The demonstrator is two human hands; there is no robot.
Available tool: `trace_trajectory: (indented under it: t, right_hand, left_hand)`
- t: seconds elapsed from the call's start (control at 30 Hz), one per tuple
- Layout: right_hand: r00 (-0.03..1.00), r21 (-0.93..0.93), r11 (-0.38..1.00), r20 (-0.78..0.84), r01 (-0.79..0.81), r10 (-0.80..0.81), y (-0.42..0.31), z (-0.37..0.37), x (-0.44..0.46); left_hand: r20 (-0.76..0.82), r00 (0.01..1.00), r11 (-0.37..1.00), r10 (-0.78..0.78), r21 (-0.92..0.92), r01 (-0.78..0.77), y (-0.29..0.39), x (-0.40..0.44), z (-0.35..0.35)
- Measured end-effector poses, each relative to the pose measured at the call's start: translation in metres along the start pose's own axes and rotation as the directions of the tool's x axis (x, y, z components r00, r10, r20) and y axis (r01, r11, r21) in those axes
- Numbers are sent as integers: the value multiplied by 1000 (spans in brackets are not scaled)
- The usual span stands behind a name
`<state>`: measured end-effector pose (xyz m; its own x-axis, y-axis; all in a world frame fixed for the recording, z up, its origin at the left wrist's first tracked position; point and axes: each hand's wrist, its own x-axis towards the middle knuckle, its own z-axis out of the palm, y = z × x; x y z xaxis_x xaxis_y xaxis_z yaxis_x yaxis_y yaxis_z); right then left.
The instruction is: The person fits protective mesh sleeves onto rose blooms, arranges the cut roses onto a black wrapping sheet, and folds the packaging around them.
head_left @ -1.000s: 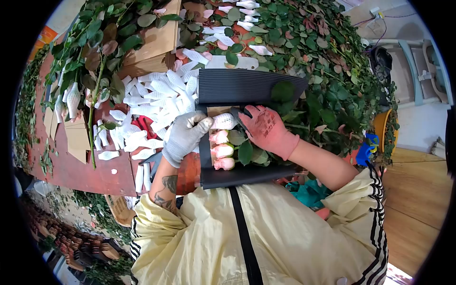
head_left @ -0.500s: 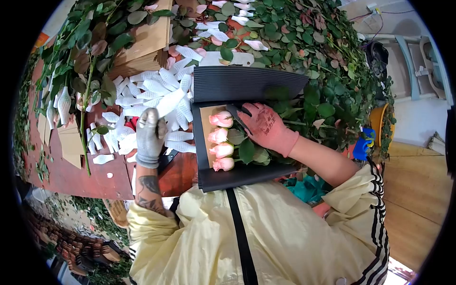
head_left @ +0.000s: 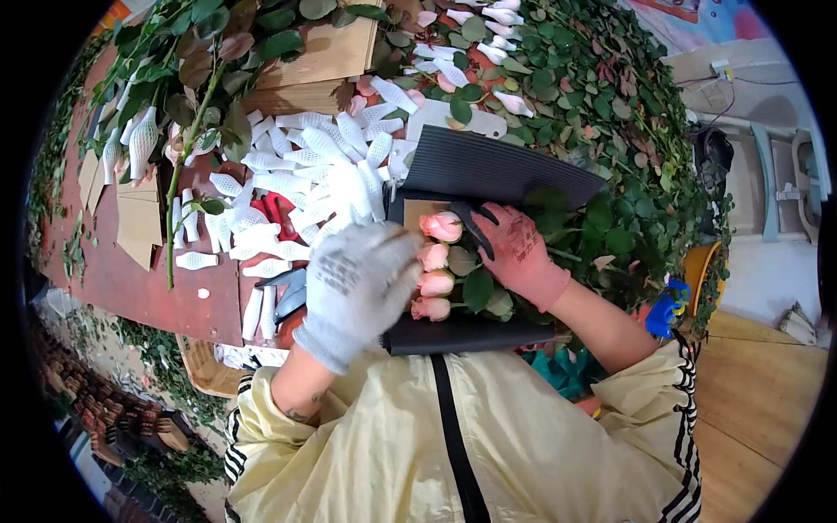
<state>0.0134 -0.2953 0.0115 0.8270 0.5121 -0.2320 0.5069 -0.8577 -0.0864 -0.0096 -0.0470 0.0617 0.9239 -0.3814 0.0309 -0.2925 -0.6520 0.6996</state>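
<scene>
My left hand (head_left: pixel 362 283), in a pale grey-white glove, is over the left end of the black corrugated wrap (head_left: pixel 506 170), beside the rose heads. Motion smears its fingers, so what they hold is unclear. Several pink roses (head_left: pixel 433 282) lie in a column on brown cardboard (head_left: pixel 423 211) inside the wrap, heads to the left and leafy stems to the right. Against the top rose, my right hand (head_left: pixel 514 253) in a coral glove with dark fingertips is bent down around the stem just below the bloom.
A pile of white foam net sleeves (head_left: pixel 323 157) covers the table's middle, with a red item (head_left: pixel 277 213) among them. Cut leaves (head_left: pixel 602 105) heap at the back right. Leafy stems (head_left: pixel 205 96) and cardboard sheets (head_left: pixel 323 57) lie at the back left. A blue object (head_left: pixel 667 307) is at right.
My left hand has moved right and toward the roses from beside the sleeve pile, where a white net sleeve was at its fingertips. My right hand stays at the top rose. The view has shifted.
</scene>
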Motion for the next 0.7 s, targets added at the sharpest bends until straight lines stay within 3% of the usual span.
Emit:
trace_trajectory:
  t: [0.03,0.1,0.17,0.23,0.27,0.43,0.47,0.53,0.57,0.6,0.63,0.67,0.7]
  right_hand:
    - [999,5,1000,-41,19,-18,2,3,-1]
    - [996,4,999,-85,41,-40,4,6,-1]
    - [997,13,999,-63,37,-37,3,5,1]
    - [993,4,997,-79,83,-83,-1,-3,1]
    - [992,-62,990,-5,123,-123,-1,-8,4]
    - [978,-324,946,-204,-30,-39,2,-85,-39]
    - [924,-737,634,-372,-234,-92,17,-99,-51]
    - [810,-718,530,-579,-452,-93,33,-158,-92]
    - [752,-395,818,-655,-418,68,36,-211,-134]
    - [656,-409,676,-741,-613,146,43,-240,-171]
    - [445,-91,868,-881,-488,158,76,-260,-213]
    - [170,195,760,-912,-620,373,93,-286,-259]
    - [-19,350,805,-921,-479,390,110,-312,-308]
  left_hand:
    - [-9,1000,1000,4,-4,-4,8,1,2]
    - [148,978,982,148,98,-164,30,-7,10]
    - [125,965,966,232,89,-244,34,-14,22]
    - [129,968,952,214,195,-237,31,-18,38]
    - [215,955,943,205,219,-252,31,-16,35]
    - [426,897,886,117,364,-288,47,-16,31]
    - [455,884,860,104,406,-310,48,-16,34]
    - [487,870,829,78,453,-328,51,-16,35]
    - [491,868,828,70,457,-326,54,-16,34]
    - [506,857,817,98,451,-360,59,-16,33]
    - [508,860,806,48,489,-334,65,-14,33]
    - [511,860,797,-5,522,-305,68,-15,33]
    - [497,867,785,26,527,-326,63,-18,35]
